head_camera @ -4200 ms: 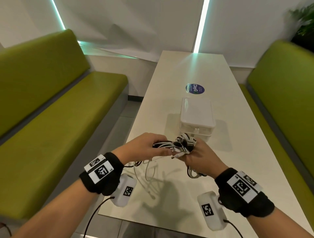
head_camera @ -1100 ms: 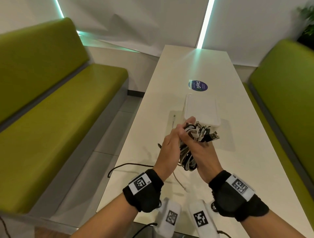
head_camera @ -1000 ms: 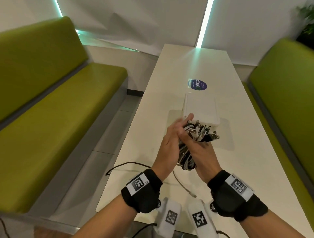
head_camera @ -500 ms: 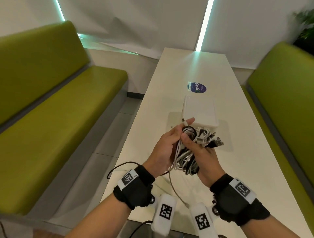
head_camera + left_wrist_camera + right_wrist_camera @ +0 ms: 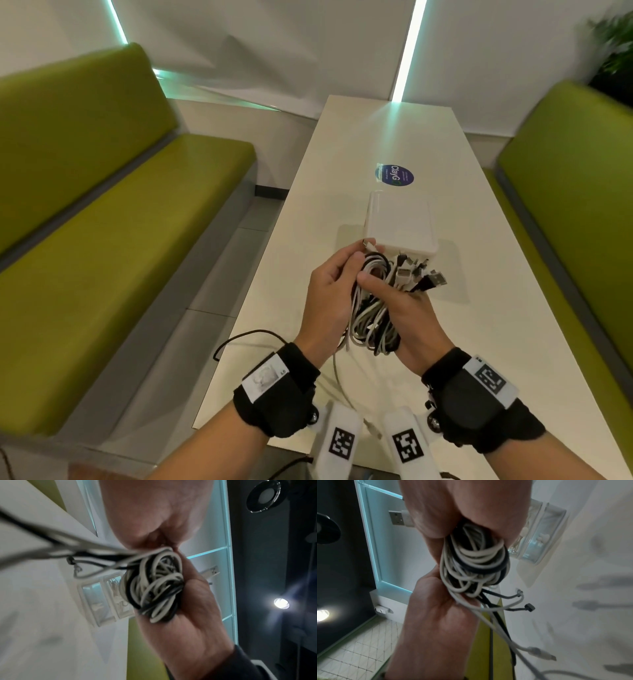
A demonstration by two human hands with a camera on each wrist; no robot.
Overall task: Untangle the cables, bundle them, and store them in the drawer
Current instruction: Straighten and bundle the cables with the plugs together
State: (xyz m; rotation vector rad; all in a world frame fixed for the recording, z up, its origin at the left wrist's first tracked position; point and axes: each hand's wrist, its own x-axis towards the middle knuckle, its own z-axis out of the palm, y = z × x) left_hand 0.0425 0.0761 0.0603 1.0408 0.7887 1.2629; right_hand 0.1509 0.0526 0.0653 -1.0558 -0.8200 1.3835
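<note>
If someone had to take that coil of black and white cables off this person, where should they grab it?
Probably round the middle of the cable bundle, from above, in a full grip. The right hand holds it there, the left hand steadying. Plug ends splay loose on top and a loose tail hangs below.

The head view is evenly bright, lit by two cyan-white light strips [image 5: 409,48] on the wall whose glare spreads over the far end of the white table [image 5: 387,137], while soft shadows fall on the tabletop in the lower middle of the frame; the right edge is smeared and the benches bow with wide-angle distortion. Both wrist views are softer, with blurred cables [image 5: 34,539] at the left of the left wrist frame. A ceiling spotlight [image 5: 281,603] flares against a dark background.
</note>
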